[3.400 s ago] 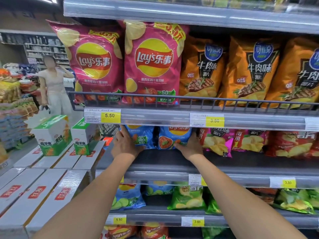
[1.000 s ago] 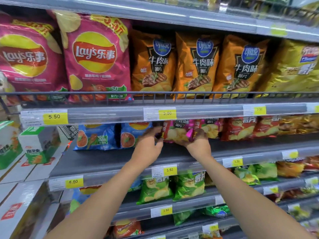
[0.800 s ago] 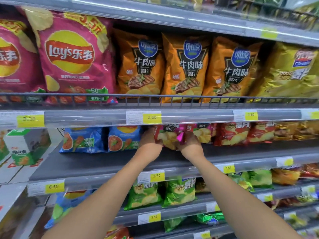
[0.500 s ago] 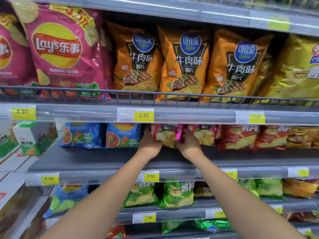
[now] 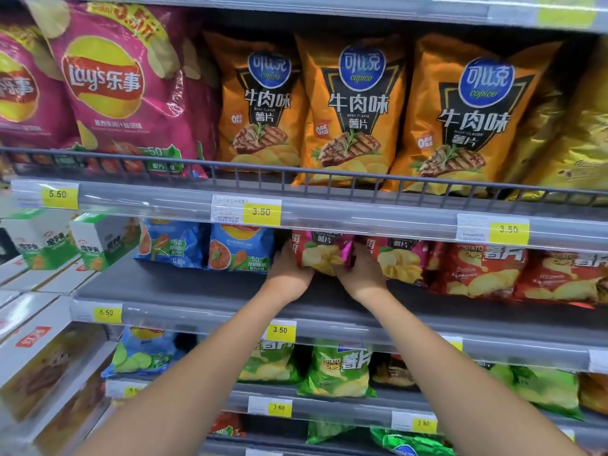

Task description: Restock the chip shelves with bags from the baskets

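Supermarket shelving fills the view: grey metal tiers with yellow price tags along their edges. Both hands reach side by side into the middle shelf (image 5: 197, 286). The left hand (image 5: 289, 274) grips the left edge of a small magenta chip bag (image 5: 320, 255), and the right hand (image 5: 362, 278) grips its right edge, so the bag is clamped upright between them, deep on the shelf. Whether its base touches the shelf cannot be told. Two blue bags (image 5: 240, 250) stand to its left, a matching magenta bag (image 5: 396, 261) just beside its right, and red bags (image 5: 483, 271) beyond. Large orange bags (image 5: 355, 110) stand on the tier above. A few seconds earlier the hands were on the blue bags; half a second ago they already held this magenta bag in much the same place.
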